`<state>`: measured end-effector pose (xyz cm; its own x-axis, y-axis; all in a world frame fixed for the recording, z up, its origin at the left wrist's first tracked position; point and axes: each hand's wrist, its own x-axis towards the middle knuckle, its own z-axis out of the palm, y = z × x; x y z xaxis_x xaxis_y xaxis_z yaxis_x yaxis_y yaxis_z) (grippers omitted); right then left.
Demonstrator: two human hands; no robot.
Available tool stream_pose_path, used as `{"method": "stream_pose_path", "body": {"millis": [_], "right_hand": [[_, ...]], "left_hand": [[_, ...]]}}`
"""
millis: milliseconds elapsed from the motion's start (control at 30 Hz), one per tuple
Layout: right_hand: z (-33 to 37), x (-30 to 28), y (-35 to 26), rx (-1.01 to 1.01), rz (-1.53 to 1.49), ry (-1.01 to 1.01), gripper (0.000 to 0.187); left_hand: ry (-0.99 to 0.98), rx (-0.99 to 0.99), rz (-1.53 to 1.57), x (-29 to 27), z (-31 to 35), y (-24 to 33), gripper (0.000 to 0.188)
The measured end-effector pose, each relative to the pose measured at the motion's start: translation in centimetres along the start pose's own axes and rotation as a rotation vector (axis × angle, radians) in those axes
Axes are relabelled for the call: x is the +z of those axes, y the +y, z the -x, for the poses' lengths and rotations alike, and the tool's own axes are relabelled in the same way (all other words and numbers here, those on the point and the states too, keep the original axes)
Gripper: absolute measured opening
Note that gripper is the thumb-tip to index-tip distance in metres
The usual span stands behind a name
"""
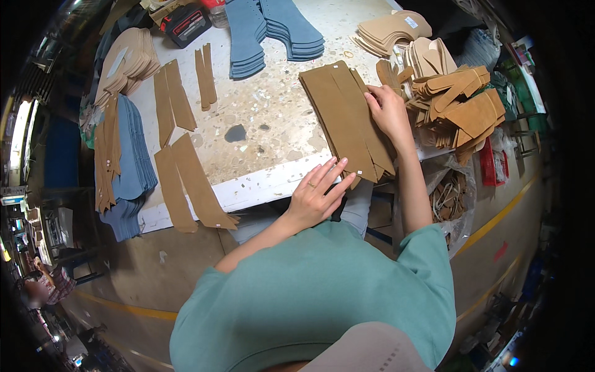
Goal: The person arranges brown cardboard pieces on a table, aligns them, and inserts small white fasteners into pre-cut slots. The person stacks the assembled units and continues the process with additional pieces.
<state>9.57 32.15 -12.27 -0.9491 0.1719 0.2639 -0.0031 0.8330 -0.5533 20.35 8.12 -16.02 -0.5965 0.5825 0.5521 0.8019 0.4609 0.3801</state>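
A stack of brown leather pieces [344, 115] lies at the right front of the table, some parts jutting past its near edge. My left hand [317, 193], wearing a ring, is open with its fingers apart at the stack's near left corner. At the stack's far right edge, my right hand [389, 111] has its fingers bent and closed on the margin of a brown leather piece; the undersides of these fingers are hidden. Small white tags show on several of the pieces.
Brown strips [185, 177] lie in pairs at left. Blue leather stacks stand at the back [273, 40] and left edge [131, 149]. Beige pieces [393, 30] and tan bundles [458, 102] crowd the right. A battery pack [186, 25] sits far left; a plastic bag [455, 195] hangs below right.
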Motion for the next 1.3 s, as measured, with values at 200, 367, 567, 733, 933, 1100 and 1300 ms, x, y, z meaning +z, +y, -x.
{"method": "stream_pose_path", "body": {"millis": [200,367,567,733,933,1100,1300], "right_hand": [[1.4,-1.6,-0.5,0.039,0.041,-0.058,0.025],[4.5,-1.4,-1.9,0.146,0.14,0.032,0.024],[5.2,-1.2,-2.4,0.264,-0.001,0.078,0.027],[6.2,-1.9,-2.8,0.037,0.054,0.095,0.035],[5.6,0.9,-3.1,-0.19,0.291,-0.041,0.051],[6.3,0.7,-4.2,-0.18,0.332,-0.01,0.056],[6.5,3.0,-6.8,-0.225,0.299,-0.107,0.061]], "left_hand": [[-0.023,0.013,-0.01,-0.1,0.1,-0.2,0.054],[0.02,-0.003,-0.021,0.2,0.1,-0.1,0.048],[0.017,-0.005,-0.012,0.1,0.1,-0.2,0.047],[0.014,-0.009,-0.022,0.0,0.0,-0.1,0.047],[0.011,-0.013,0.054,-0.5,-0.5,-0.1,0.048],[-0.234,-0.141,0.86,-3.8,1.3,-1.2,0.026],[-0.727,-0.171,1.141,-9.4,5.8,-4.2,0.025]]}}
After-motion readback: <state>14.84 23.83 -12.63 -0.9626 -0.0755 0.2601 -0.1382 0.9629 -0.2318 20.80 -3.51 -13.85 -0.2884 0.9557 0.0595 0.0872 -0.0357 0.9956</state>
